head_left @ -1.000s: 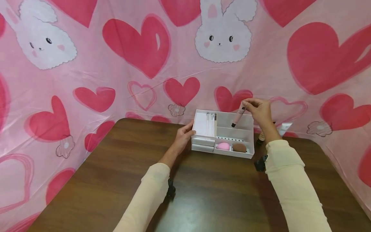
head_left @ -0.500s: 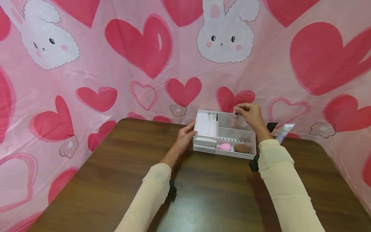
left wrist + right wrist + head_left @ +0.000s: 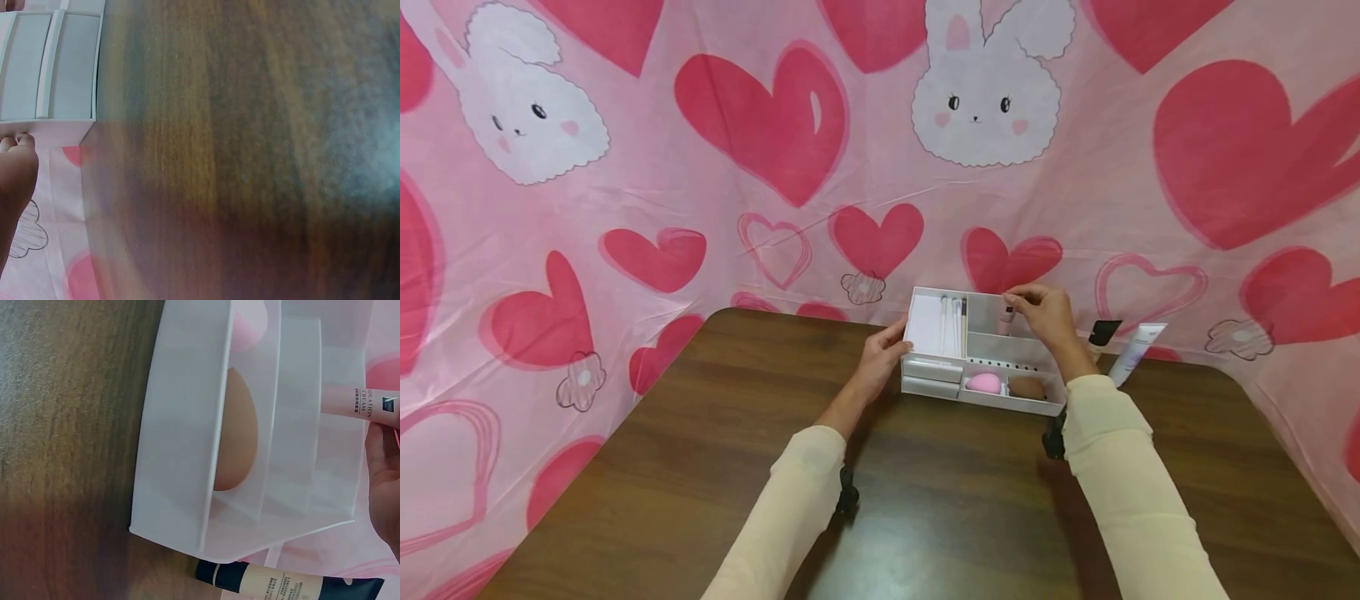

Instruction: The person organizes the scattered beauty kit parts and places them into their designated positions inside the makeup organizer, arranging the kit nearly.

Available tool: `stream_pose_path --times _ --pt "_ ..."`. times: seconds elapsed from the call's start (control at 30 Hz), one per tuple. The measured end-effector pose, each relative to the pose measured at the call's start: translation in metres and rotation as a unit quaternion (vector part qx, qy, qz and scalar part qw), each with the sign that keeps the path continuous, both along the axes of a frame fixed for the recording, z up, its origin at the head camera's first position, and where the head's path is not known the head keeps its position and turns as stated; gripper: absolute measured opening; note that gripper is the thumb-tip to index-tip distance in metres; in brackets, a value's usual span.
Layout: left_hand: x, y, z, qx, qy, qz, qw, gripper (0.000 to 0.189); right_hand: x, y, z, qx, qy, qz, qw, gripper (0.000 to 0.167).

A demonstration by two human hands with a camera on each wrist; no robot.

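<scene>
My right hand (image 3: 1047, 315) pinches the top end of a small pink cream tube (image 3: 1005, 323), which points down into the back right compartment of a white makeup organizer (image 3: 1011, 402). Print reading "ISOLATION CREAM" shows on the tube (image 3: 362, 403) in the right wrist view. My left hand (image 3: 880, 354) rests against the organizer's left side, fingers along the wall and thumb at its front part. In the left wrist view, fingertips (image 3: 25, 140) touch the side wall beside two white drawers (image 3: 78, 69).
Cotton swabs and a brush (image 3: 963, 325) lie in the left compartment. A pink makeup sponge (image 3: 984, 382) and a brown one (image 3: 1026, 387) sit in front. Right of the organizer stand a black-ended beige tube (image 3: 1103, 333) and a white tube (image 3: 1137, 353), before a pink heart-patterned cloth (image 3: 865, 175).
My right hand has moved left and down, lowering the pink tube from above the organizer into its back right compartment. My left hand has stayed at the organizer's side.
</scene>
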State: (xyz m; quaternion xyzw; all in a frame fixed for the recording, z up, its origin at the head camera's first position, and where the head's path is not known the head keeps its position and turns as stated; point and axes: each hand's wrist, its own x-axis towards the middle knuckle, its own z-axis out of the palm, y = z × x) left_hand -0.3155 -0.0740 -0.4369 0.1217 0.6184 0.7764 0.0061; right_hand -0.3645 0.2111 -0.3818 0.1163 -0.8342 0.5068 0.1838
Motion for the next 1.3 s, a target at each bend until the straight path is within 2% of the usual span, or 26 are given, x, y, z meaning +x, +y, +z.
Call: stream_pose_path --times 0.27,0.43,0.8,1.3 --pt "-0.0007 -0.0002 -0.0012 0.0 0.005 -0.001 1.0 0.061 -0.0008 -0.0005 -0.0051 0.026 -0.008 -0.018 0.9995 0.023" --pt "-0.0002 -0.0008 -0.0009 -0.002 0.009 0.0 1.0 0.061 -0.0009 -0.0007 -0.0052 0.044 -0.012 -0.016 0.9988 0.024" --pt "-0.0003 0.0004 -0.0018 -0.002 0.004 -0.001 1.0 0.061 0.001 0.001 -0.0037 0.05 -0.033 -0.012 0.9981 0.029" --pt "-0.0014 0.001 -0.003 -0.003 0.006 0.0 1.0 0.061 0.0037 0.0046 -0.0012 0.041 -0.035 -0.002 0.9985 0.028"
